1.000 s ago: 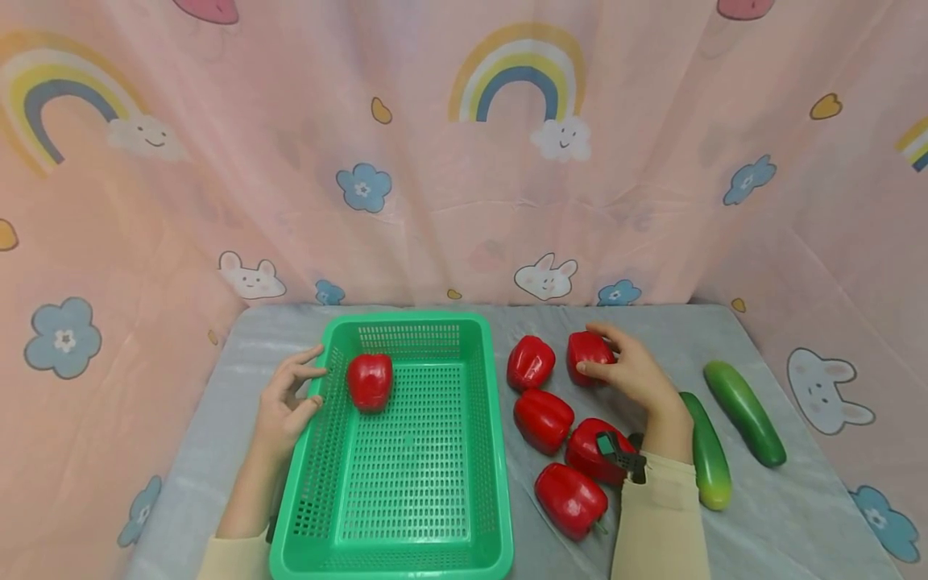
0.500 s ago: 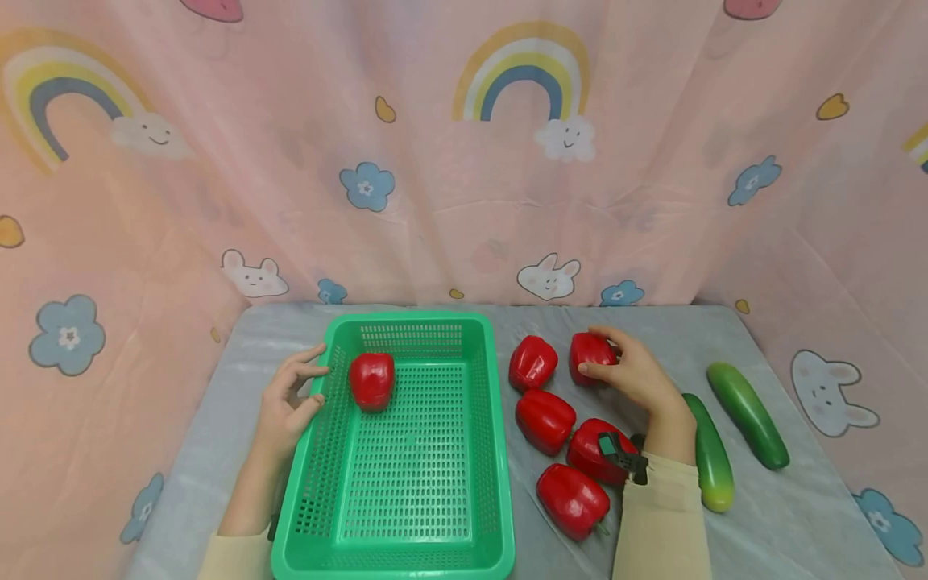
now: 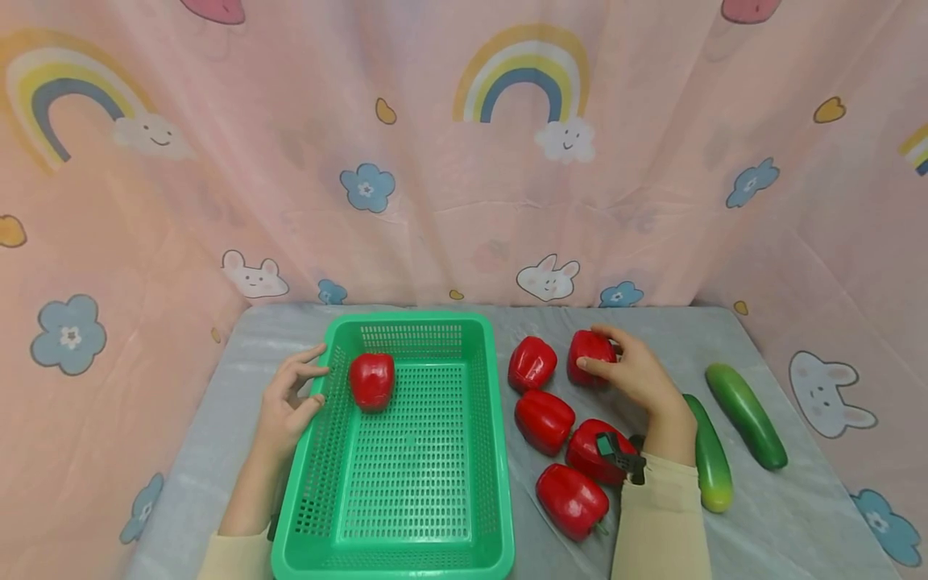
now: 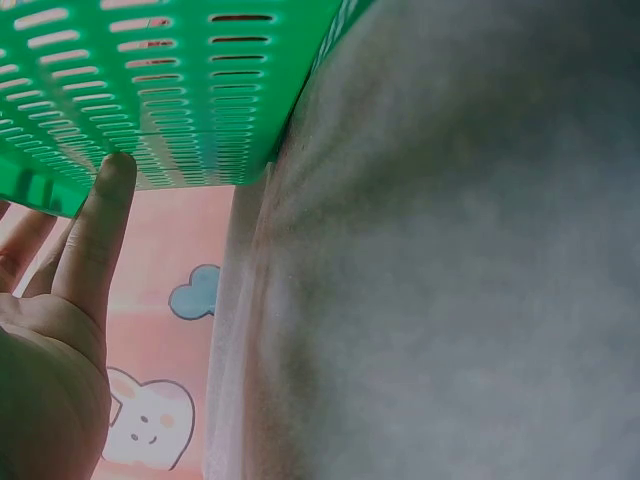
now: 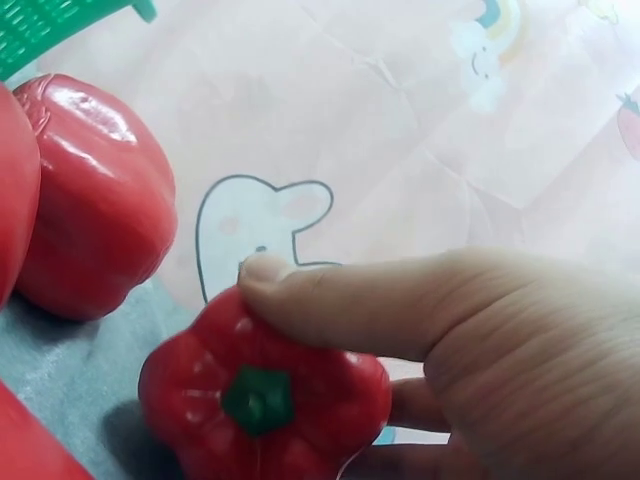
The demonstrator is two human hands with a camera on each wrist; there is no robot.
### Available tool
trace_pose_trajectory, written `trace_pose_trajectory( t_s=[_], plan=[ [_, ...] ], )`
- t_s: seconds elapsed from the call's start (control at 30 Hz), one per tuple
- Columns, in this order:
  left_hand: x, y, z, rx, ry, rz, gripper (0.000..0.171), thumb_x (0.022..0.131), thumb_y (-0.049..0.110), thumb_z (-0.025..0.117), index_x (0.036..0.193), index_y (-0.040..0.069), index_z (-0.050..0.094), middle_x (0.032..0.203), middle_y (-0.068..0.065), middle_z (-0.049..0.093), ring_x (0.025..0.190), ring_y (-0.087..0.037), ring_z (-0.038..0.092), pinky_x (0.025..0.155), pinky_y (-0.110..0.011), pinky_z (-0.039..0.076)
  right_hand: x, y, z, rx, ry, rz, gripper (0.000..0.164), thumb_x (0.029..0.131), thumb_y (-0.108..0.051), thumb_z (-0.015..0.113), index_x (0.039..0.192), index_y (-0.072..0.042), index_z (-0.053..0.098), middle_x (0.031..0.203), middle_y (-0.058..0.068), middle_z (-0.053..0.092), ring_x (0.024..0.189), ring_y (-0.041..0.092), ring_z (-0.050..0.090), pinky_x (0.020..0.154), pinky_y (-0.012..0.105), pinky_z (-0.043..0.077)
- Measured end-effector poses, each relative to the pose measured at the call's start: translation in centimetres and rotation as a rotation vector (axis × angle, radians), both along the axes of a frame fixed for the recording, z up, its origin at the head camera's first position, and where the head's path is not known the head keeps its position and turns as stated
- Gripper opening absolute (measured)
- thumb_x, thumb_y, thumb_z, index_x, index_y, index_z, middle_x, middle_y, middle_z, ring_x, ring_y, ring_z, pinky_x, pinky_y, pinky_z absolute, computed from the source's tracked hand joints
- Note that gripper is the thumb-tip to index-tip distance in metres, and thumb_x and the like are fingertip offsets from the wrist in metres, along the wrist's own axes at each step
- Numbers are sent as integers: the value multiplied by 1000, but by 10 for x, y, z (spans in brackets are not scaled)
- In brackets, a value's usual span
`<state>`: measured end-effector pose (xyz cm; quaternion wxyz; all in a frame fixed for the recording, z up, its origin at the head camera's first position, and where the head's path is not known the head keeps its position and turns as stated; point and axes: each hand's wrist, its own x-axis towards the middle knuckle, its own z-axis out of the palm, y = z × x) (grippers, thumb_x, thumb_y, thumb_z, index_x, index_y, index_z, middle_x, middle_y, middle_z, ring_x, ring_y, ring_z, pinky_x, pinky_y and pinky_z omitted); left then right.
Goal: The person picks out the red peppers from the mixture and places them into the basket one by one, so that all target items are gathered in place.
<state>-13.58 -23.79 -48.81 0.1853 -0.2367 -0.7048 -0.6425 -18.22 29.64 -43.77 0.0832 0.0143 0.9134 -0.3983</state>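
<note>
My right hand (image 3: 631, 366) grips a red bell pepper (image 3: 589, 357) at the back of the group, its thumb on the near side and fingers round the far side. The right wrist view shows that bell pepper (image 5: 200, 400) with its green stem end toward the camera and the thumb across its top. At the left side of the green basket (image 3: 500, 451), my left hand (image 3: 284, 407) has its fingertips at the rim. In the left wrist view one straight finger (image 4: 95, 235) touches the slotted basket wall (image 4: 190, 90). Another red bell pepper (image 3: 372, 381) lies inside the basket, near its back left.
Several more red bell peppers, such as a front one (image 3: 571, 499), lie between basket and right forearm. Two green cucumber-like vegetables (image 3: 747, 415) lie to the right of that arm. A pink patterned curtain (image 3: 435, 242) hangs behind the grey cloth-covered table (image 3: 783, 524).
</note>
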Motion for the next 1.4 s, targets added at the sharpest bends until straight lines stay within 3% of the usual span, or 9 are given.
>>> trace_pose_trajectory(
  t_s=[0.23, 0.73, 1.0, 1.4],
  plan=[
    [0, 0, 0, 2, 7, -8, 29, 87, -28, 57, 115, -24, 60, 149, -36, 51, 141, -31, 56, 90, -22, 55, 1, -3, 5, 32, 30, -13, 85, 97, -39, 81, 164, -5, 42, 153, 30, 49, 138, 53, 46, 94, 64, 59],
    [-1, 0, -1, 12, 27, -14, 32, 85, -28, 53, 115, -24, 60, 148, -36, 51, 141, -29, 56, 81, -21, 54, 6, -12, 18, 62, 131, 5, 85, 96, -41, 81, 163, -3, 45, 152, 28, 53, 137, 51, 50, 93, 65, 60],
    [1, 1, 0, 0, 19, 0, 31, 86, -28, 55, 116, -24, 60, 148, -36, 51, 141, -26, 57, 91, -21, 54, 8, -17, 26, 63, 181, 8, 85, 96, -41, 82, 163, -6, 45, 155, 26, 52, 138, 50, 49, 91, 66, 60],
    [1, 3, 2, -2, 28, 3, 31, 85, -27, 54, 116, -24, 61, 148, -35, 52, 141, -27, 56, 88, -21, 54, 12, -26, 37, 56, 231, 14, 88, 95, -43, 83, 164, -6, 44, 155, 25, 52, 138, 49, 48, 90, 66, 60]
  ],
)
